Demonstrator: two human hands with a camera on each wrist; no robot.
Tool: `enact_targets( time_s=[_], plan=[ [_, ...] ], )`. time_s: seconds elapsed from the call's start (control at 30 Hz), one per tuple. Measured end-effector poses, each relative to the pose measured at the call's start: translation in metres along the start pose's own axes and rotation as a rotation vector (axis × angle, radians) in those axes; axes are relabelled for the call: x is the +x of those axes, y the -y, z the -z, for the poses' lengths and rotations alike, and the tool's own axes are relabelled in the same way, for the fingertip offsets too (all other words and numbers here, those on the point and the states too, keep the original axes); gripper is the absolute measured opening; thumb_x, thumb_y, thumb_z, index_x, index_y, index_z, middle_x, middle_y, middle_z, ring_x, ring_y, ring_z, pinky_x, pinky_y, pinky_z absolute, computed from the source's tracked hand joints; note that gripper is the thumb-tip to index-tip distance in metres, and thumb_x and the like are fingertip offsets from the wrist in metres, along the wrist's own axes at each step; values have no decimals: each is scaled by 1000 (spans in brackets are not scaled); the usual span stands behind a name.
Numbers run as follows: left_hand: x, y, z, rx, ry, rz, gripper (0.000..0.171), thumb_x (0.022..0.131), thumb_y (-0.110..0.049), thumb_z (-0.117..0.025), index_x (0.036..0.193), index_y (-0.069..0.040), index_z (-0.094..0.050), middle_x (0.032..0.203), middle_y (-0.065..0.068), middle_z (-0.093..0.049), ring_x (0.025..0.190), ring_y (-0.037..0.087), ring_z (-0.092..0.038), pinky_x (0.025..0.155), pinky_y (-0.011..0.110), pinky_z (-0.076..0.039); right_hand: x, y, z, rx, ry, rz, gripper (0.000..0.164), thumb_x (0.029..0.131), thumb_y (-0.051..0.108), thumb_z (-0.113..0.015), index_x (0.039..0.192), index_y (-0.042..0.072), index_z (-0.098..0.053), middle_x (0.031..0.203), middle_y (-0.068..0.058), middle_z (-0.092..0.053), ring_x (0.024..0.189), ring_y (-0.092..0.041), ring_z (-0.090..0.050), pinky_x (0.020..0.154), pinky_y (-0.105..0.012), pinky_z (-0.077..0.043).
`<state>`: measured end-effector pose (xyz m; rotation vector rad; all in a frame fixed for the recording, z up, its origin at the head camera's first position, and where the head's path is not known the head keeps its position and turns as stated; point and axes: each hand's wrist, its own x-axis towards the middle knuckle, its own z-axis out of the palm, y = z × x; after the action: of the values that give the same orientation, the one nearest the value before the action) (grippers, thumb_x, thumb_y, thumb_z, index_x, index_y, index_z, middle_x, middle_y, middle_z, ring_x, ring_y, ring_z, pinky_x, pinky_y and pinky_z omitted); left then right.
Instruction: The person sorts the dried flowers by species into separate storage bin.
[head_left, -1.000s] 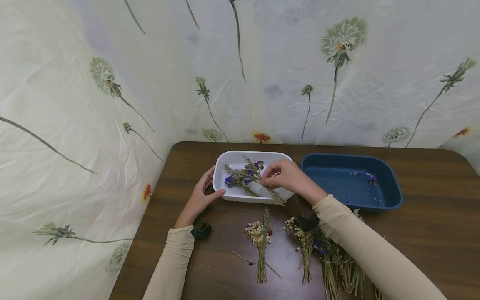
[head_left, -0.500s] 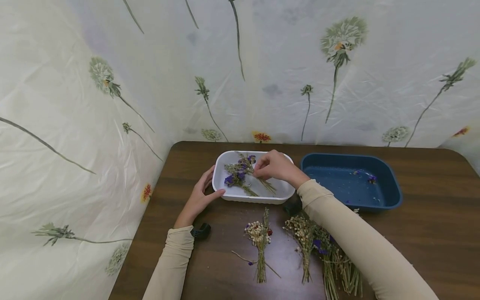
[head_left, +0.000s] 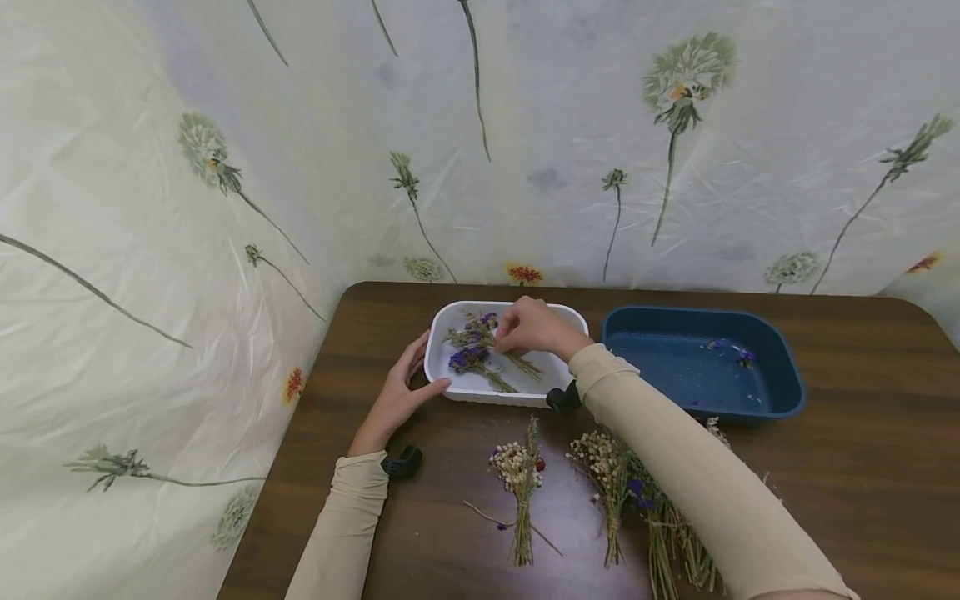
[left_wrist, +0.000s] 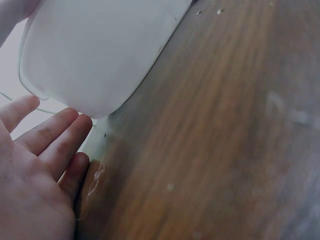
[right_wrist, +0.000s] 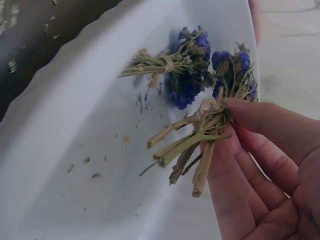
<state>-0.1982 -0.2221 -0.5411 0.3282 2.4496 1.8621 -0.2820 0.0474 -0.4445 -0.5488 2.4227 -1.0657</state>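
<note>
I saw the right hand [head_left: 536,327] pinch 1 bunch [right_wrist: 180,146] near its tie [right_wrist: 206,112], perhaps sparing the blooms [right_wrist: 230,66], the spread left hand [head_left: 400,392] seemingly steadying the white tray [head_left: 517,400] beneath.

On the tabletop [head_left: 862,375]: left tray [head_left: 502,400] just beside right tray [head_left: 675,354]. One bunch [head_left: 471,360] lies in the left tray — held bunch [right_wrist: 207,112] just behind it. Before the left tray: a bouquet [head_left: 517,470] — further bouquets [head_left: 612,477] to its right.

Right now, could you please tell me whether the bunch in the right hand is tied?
The bunch is tied: the right wrist view shows twine wound around its stems beside the fingers.
</note>
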Motion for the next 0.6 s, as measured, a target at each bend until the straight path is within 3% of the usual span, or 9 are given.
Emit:
enact_targets(
  time_s=[0.2, 0.6],
  plan=[
    [-1, 0, 0, -7, -1, 6, 84, 92, -15, -79, 162, -30, -34, 165, 3, -41, 152, 25, -40, 127, 50, -30, 6, 6, -4, -25, -2, -1, 7, 88, 9, -78, 85, 2, -76, 83, -8, -76, 72, -18, -73, 70, -32, -64],
    [-1, -1, 1, -6, -2, 2, 86, 92, -9, -78, 163, -24, -33, 166, 7, -40, 153, 29, -39, 128, 52, -29, 20, 7, -5, -179, 13, -36, 7, 85, 12, -79, 79, 10, -79, 78, -2, -76, 61, -13, -65, 61, -24, -56]
  ],
)
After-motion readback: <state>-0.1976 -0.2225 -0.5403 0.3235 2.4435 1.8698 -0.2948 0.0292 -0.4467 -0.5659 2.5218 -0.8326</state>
